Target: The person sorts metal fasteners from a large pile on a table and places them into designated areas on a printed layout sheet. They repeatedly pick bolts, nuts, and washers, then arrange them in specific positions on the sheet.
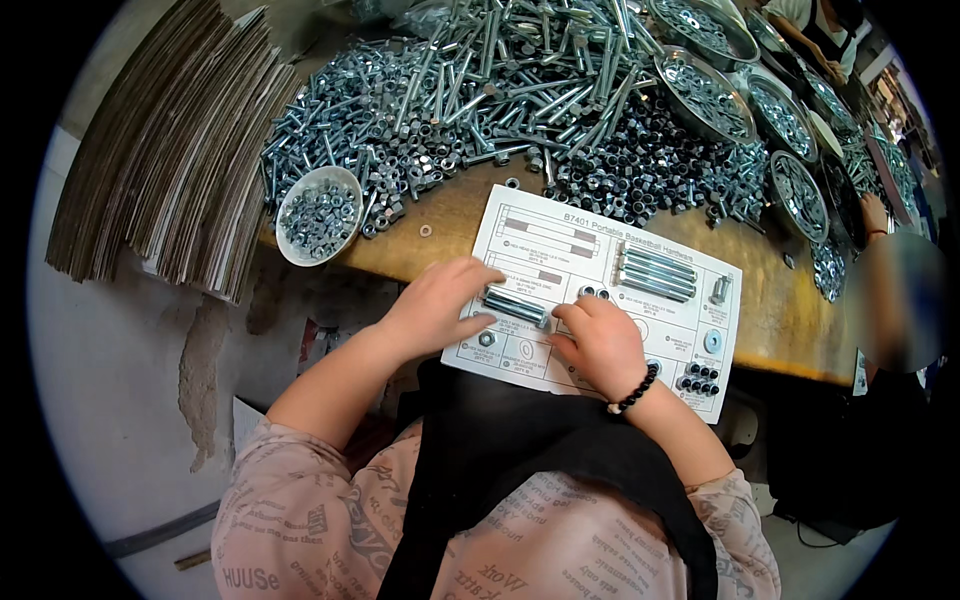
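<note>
Bolts (516, 306) lie on the white card (560, 235) where I press them between my left hand (435, 300), fingers curled over them, and my right hand (598, 343), fingertips touching their end.

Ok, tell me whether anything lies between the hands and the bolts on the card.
Nothing visible does. The left hand and right hand both rest on the card, with fingers touching the bolts lying between them. The other bolts and nuts sit apart.
</note>
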`<act>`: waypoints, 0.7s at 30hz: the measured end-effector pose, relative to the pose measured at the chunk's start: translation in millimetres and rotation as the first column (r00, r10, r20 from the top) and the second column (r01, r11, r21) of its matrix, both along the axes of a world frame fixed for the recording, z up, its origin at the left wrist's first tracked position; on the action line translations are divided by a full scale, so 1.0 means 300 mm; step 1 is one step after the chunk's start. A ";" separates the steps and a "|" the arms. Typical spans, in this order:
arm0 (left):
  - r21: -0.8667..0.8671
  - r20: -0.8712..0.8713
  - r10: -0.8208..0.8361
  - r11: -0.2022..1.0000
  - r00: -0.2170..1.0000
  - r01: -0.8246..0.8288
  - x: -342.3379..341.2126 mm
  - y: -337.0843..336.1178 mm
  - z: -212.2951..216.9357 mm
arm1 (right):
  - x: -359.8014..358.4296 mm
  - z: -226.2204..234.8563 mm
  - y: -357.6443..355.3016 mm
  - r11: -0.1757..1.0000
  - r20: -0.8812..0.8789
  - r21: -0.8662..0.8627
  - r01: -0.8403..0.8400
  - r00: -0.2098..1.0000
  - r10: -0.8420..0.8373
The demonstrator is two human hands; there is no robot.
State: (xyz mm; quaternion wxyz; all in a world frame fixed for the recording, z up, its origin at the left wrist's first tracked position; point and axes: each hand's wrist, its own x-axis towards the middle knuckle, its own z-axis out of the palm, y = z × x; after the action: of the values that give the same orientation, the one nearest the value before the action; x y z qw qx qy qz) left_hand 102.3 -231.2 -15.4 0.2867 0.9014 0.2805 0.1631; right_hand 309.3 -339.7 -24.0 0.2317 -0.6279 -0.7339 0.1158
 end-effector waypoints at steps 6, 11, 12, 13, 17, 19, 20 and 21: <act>0.019 -0.083 -0.115 0.993 0.990 0.117 0.005 0.055 -0.064 | -0.023 -0.040 0.033 1.000 0.086 -0.004 -0.008 0.996 0.009; 0.011 -0.055 -0.132 0.991 0.990 0.133 0.001 0.062 -0.075 | -0.026 -0.037 0.038 1.000 0.090 -0.030 -0.002 0.996 0.004; 0.012 -0.032 -0.136 0.991 0.990 0.136 0.001 0.066 -0.071 | -0.021 -0.024 0.034 0.999 0.084 -0.046 0.001 0.996 0.003; 0.014 -0.009 -0.141 0.990 0.990 0.141 0.003 0.071 -0.065 | -0.012 -0.010 0.027 0.998 0.078 -0.060 0.006 0.997 -0.001; -0.170 0.058 0.037 0.985 0.998 -0.027 0.027 0.160 -0.043 | 0.098 0.057 -0.072 0.998 -0.076 0.019 0.058 0.995 -0.057; -0.056 0.030 0.137 0.989 0.990 -0.135 0.069 0.224 -0.063 | 0.179 0.092 -0.145 0.983 -0.155 -0.025 0.181 0.971 -0.183; -0.035 -0.014 0.166 0.985 0.986 -0.167 0.088 0.252 -0.068 | 0.211 0.101 -0.180 0.960 -0.150 -0.023 0.279 0.948 -0.279; -0.010 -0.053 0.184 0.983 0.981 -0.185 0.112 0.275 -0.072 | 0.245 0.113 -0.226 0.923 -0.143 -0.017 0.385 0.912 -0.384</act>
State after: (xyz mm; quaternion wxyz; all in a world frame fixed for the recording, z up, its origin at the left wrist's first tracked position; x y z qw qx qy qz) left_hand 136.0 -148.7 -37.0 0.2698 0.8732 0.3716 0.1633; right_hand 382.7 -407.4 9.9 0.3059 -0.7486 -0.5781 0.1086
